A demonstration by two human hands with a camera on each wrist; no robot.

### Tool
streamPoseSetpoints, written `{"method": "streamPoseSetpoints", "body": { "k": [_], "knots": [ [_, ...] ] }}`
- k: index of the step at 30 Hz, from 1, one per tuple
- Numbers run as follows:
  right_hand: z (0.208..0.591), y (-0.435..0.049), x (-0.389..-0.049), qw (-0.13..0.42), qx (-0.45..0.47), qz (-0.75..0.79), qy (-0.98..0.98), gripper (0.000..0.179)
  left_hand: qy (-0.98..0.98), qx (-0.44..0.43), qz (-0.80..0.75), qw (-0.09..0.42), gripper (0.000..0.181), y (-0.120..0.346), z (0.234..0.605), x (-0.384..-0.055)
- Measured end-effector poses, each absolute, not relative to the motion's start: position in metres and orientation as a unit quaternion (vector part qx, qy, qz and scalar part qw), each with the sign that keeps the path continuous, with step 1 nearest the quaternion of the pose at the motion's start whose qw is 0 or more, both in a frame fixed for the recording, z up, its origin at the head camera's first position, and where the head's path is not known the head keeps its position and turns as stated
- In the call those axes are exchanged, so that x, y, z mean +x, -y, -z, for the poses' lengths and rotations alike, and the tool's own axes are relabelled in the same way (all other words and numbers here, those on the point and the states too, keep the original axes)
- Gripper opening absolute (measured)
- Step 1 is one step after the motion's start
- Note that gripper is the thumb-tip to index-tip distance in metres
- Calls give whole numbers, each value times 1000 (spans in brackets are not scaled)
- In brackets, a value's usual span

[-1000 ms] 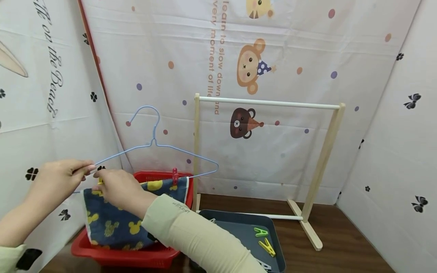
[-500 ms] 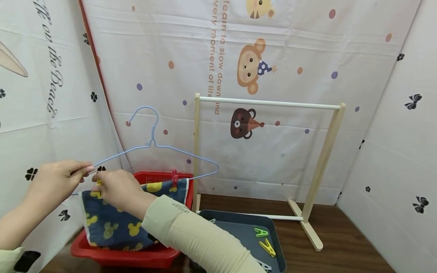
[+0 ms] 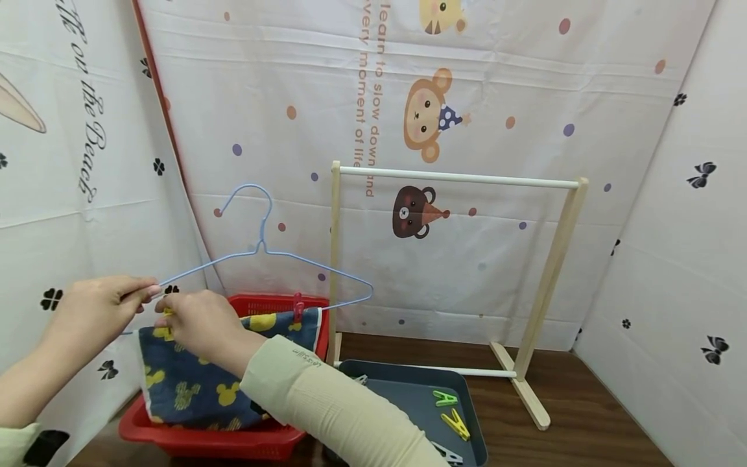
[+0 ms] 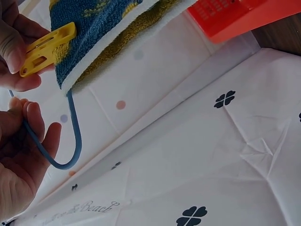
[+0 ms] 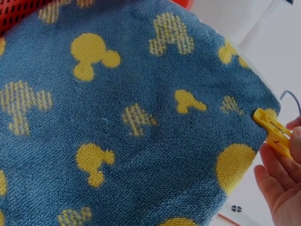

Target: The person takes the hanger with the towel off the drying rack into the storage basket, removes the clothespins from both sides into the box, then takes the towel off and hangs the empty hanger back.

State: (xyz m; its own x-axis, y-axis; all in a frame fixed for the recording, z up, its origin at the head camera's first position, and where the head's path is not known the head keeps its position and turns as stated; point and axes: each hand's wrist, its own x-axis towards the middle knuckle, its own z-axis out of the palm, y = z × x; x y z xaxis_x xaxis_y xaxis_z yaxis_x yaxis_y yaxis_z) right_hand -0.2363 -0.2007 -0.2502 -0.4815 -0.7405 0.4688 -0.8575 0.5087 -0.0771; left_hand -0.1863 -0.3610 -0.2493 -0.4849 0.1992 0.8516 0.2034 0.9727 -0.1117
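Note:
My left hand (image 3: 105,308) grips the left arm of a thin blue wire hanger (image 3: 263,241), held up with its hook at the top. A blue towel (image 3: 198,376) with yellow mouse-head shapes hangs along the hanger's lower bar. Near the towel's right end, a red clothespin (image 3: 298,307) fastens it to the bar. My right hand (image 3: 207,327) pinches a yellow clothespin (image 4: 49,47) at the towel's left corner. In the right wrist view, the yellow clothespin's (image 5: 270,127) tip lies over the towel's edge.
Behind and below the towel stands a red basket (image 3: 216,444). A dark tray (image 3: 403,389) to its right holds a green clothespin (image 3: 445,397), a yellow clothespin (image 3: 455,423) and pale ones. A wooden rack (image 3: 548,279) with a white top rod stands on the brown table (image 3: 589,402).
Both hands keep their grips and have shifted very slightly left and down. The towel's left corner sits a touch lower. The rack, tray and basket stay in place.

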Motion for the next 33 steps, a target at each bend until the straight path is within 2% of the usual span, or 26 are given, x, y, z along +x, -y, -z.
{"method": "streamPoseSetpoints", "body": {
  "k": [5,12,20,33],
  "knots": [
    [251,201,-235,203,469,-154,845,29,865,-110,4,489,47,360,249,-185],
    [253,199,-234,216,471,-153,841,29,872,-105,12,477,26,357,250,-184],
    [253,197,-234,229,478,-154,834,27,873,-105,8,477,26,356,251,-185],
    [242,194,-234,254,471,-123,836,29,872,-101,4,480,7,355,248,-186]
  ]
}}
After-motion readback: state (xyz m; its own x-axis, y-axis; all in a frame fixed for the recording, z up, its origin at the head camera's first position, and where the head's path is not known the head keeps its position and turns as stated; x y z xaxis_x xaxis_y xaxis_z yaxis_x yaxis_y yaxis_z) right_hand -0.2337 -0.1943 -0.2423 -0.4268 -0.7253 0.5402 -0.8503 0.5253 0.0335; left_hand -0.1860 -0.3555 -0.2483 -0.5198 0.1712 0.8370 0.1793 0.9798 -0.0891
